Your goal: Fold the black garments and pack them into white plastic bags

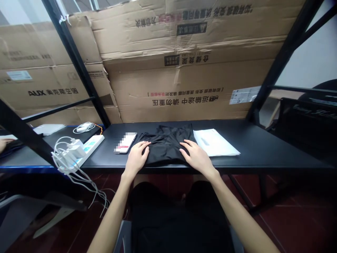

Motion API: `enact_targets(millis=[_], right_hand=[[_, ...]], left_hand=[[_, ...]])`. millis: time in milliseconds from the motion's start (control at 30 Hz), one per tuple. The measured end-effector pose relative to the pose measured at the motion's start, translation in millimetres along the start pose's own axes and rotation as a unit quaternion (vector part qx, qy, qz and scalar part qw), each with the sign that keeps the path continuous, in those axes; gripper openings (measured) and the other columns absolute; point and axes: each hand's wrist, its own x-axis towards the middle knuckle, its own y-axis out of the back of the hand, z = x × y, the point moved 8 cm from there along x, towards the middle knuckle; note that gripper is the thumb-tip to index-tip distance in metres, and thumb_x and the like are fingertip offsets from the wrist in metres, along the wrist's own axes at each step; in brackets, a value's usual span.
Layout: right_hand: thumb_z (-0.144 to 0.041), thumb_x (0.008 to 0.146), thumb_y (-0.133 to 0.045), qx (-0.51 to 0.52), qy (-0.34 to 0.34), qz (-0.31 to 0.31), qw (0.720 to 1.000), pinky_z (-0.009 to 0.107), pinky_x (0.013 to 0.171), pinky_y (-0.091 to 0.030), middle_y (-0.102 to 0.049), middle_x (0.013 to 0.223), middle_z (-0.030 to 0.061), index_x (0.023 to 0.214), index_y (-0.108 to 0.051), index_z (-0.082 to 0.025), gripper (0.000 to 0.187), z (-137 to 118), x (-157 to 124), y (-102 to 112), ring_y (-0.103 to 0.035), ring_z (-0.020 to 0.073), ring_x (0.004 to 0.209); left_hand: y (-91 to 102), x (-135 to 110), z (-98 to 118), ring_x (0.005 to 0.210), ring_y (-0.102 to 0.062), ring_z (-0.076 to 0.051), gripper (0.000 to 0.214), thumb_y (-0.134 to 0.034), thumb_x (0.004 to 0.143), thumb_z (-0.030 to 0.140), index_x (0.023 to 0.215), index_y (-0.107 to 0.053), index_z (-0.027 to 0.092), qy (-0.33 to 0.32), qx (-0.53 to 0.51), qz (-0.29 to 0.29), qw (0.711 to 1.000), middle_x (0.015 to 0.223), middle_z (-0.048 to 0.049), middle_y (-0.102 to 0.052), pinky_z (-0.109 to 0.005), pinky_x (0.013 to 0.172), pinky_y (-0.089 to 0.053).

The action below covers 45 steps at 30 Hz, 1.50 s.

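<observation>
A black folded garment [166, 144] lies on the black table [263, 147] near its front edge. My left hand [137, 156] rests flat on the garment's left side with fingers stretched out. My right hand [196, 156] lies flat on its right side, fingers spread. Neither hand holds anything. A phone [125, 142] sits just left of the garment. Right of the garment lies a clear plastic bag with white contents [215, 142].
A white power strip [79, 151] with chargers and dangling cables sits at the table's left end. Large cardboard boxes [184, 70] stand behind the table. Black metal frame bars [76, 63] cross left and right. Another person's hand [4, 143] shows at far left.
</observation>
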Motion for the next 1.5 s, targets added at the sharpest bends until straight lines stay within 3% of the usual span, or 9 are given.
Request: enact_targets(millis=[267, 767, 1500], right_hand=[[-0.037, 0.112, -0.05, -0.003, 0.007, 0.006, 1.0, 0.046, 0.123, -0.051, -0.066, 0.157, 0.0152, 0.146, -0.072, -0.017, 0.045, 2.5, 3.5, -4.1, -0.062, 0.0323, 0.146], [-0.038, 0.111, -0.049, 0.004, 0.028, 0.033, 0.999, 0.053, 0.118, -0.055, -0.068, 0.154, 0.0176, 0.142, -0.074, -0.019, 0.044, 3.3, 3.8, -5.4, -0.066, 0.0352, 0.14], [-0.037, 0.112, -0.051, -0.004, 0.026, 0.023, 0.999, 0.051, 0.12, -0.054, -0.068, 0.153, 0.0165, 0.143, -0.074, -0.019, 0.043, 3.0, 4.8, -6.2, -0.065, 0.0342, 0.142]], left_hand=[[-0.1, 0.2, 0.2, 0.137, -0.068, -0.026, 0.036, -0.051, 0.111, 0.034, 0.134, -0.078, 0.028, -0.005, 0.001, 0.006, 1.0, 0.142, -0.0061, -0.076, -0.048, 0.125, -0.051], [0.0, -0.5, 0.0, 0.137, -0.067, -0.027, 0.036, -0.051, 0.111, 0.034, 0.133, -0.078, 0.027, -0.007, -0.008, 0.01, 1.0, 0.142, -0.0071, -0.075, -0.051, 0.125, -0.05], [1.7, -0.3, 4.2, 0.134, -0.07, -0.028, 0.034, -0.053, 0.11, 0.03, 0.131, -0.079, 0.028, -0.017, 0.003, 0.02, 1.0, 0.139, -0.0065, -0.077, -0.052, 0.123, -0.053]])
